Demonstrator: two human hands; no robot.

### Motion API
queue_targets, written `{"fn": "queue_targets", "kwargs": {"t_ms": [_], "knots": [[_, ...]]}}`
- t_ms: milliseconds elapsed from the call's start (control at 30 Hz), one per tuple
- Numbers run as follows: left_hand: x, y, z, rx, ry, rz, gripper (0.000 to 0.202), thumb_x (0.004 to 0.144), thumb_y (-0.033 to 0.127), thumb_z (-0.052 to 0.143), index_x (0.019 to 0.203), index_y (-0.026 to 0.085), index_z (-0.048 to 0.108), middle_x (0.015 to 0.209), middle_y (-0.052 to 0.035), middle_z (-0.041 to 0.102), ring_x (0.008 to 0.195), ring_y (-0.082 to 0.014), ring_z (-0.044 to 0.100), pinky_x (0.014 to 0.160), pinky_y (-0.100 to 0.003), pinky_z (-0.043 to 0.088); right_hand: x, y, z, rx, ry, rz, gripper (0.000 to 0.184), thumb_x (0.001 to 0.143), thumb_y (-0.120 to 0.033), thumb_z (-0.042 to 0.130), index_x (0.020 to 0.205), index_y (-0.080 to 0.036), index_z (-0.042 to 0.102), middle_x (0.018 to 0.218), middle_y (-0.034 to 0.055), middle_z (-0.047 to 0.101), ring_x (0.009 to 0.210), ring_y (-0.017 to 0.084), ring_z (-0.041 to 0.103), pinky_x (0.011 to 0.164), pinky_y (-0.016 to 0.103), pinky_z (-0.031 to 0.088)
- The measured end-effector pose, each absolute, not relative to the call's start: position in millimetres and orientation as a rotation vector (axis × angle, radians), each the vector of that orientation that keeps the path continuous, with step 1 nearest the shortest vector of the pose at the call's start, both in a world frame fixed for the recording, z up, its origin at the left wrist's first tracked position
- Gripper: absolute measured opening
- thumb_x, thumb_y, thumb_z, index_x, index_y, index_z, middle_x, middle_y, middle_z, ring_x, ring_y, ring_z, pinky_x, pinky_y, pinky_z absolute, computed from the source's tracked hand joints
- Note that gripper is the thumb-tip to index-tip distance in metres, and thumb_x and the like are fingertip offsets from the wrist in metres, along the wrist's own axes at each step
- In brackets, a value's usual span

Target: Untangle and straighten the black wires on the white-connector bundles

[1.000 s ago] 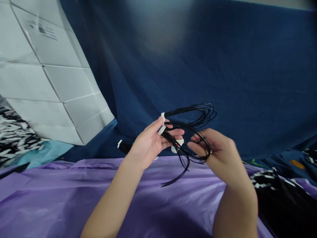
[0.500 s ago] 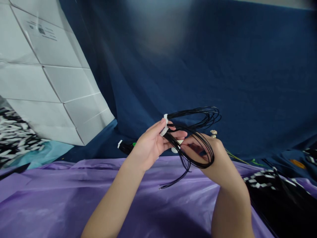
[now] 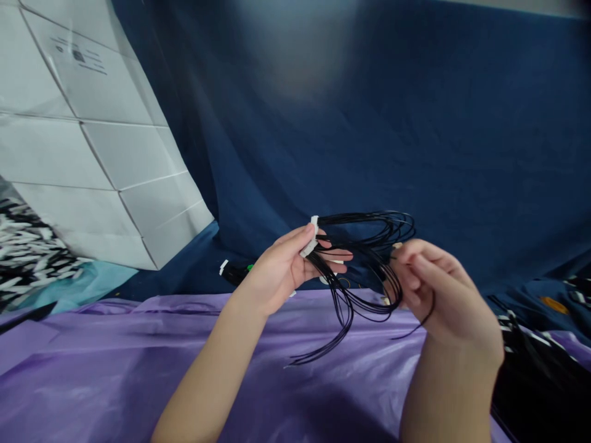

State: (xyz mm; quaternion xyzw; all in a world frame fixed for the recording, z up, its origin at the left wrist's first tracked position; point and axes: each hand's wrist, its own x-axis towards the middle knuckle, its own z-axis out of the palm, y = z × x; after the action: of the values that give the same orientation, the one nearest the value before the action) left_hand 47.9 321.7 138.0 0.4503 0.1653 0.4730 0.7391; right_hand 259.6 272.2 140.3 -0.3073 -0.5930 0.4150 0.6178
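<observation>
My left hand (image 3: 279, 271) is closed with thumb and fingers on a white plastic connector (image 3: 310, 245). Out of that connector runs a bundle of thin black wires (image 3: 364, 246), looping to the right and back, with loose ends hanging low over the purple cloth. To the right of the loops, my right hand (image 3: 446, 286) pinches a thin black wire (image 3: 430, 315) between thumb and forefinger. That wire's free end curves down below the palm. The pinched part is mostly hidden by the fingers.
Behind my left wrist lies another black wire bundle with a white connector (image 3: 224, 267). White boxes (image 3: 60, 147) stand at the left, above a heap of black-and-white harnesses (image 3: 32, 246). More black wires (image 3: 545, 375) lie at the right. Purple cloth (image 3: 115, 357) covers the front; a blue cloth (image 3: 392, 123) hangs behind.
My right hand has moved right, away from the left hand and out of the wire loops, with a single black wire pinched in it. The left hand still holds the connector, almost unmoved.
</observation>
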Motion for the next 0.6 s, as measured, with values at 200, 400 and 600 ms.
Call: {"fn": "queue_targets", "kwargs": {"t_ms": [200, 400, 600], "knots": [[47.1, 322.3, 137.9, 0.981, 0.359, 0.996, 0.026, 0.095, 0.039, 0.061, 0.093, 0.014, 0.062, 0.087, -0.0118, 0.076, 0.082, -0.0264, 0.076, 0.082, -0.038, 0.059, 285.3, 279.1, 141.7, -0.582, -1.207, 0.829, 0.016, 0.091, -0.035, 0.050, 0.088, -0.029, 0.064, 0.066, -0.0019, 0.047, 0.046, 0.013, 0.036, 0.037, 0.024, 0.030], [46.7, 320.9, 138.6, 0.970, 0.377, 0.949, 0.028, 0.095, 0.042, 0.060, 0.094, 0.013, 0.060, 0.089, -0.0163, 0.077, 0.082, -0.0264, 0.076, 0.082, -0.037, 0.058, 279.9, 288.7, 135.8, -0.561, -0.934, 0.715, 0.013, 0.090, -0.041, 0.067, 0.094, -0.029, 0.071, 0.072, -0.0044, 0.050, 0.052, 0.010, 0.044, 0.050, 0.025, 0.043], [47.2, 321.2, 137.6, 0.944, 0.374, 0.925, 0.032, 0.093, 0.046, 0.062, 0.095, 0.014, 0.061, 0.091, -0.0166, 0.077, 0.083, -0.0256, 0.076, 0.083, -0.038, 0.058, 271.1, 282.2, 142.0, -0.367, -0.923, 0.723, 0.011, 0.079, -0.048, 0.080, 0.081, -0.038, 0.075, 0.075, -0.0034, 0.053, 0.065, 0.011, 0.053, 0.064, 0.025, 0.054]]}}
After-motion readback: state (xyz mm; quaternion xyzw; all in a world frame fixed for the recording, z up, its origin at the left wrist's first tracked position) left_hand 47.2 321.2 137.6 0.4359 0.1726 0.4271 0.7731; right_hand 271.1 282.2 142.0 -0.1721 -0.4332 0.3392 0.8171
